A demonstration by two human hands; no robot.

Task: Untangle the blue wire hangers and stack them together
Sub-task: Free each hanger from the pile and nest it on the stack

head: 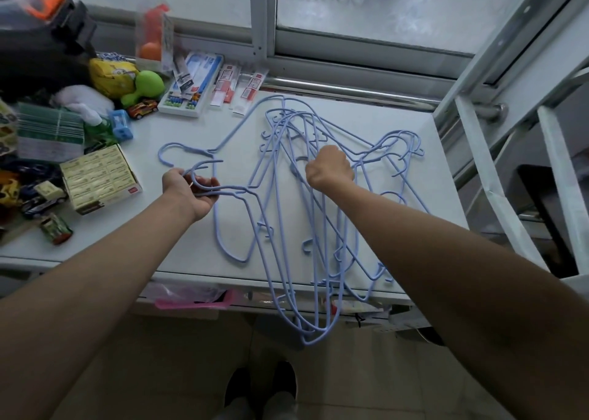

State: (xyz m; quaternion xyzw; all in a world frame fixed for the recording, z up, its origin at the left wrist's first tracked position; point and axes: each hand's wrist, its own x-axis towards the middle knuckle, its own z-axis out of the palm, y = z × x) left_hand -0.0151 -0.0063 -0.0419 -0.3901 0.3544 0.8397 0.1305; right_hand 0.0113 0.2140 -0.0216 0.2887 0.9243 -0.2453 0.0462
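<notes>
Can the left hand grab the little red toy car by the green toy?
Probably not right now. The left hand is shut on a blue hanger's hook, so its fingers are busy. The red toy car sits farther back; nothing blocks it.

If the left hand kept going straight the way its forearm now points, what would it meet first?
Probably the separate blue wire hanger lying alone on the white table: its hook sits just beyond the left hand, which grips another hanger's hook. Depth is uncertain.
</notes>
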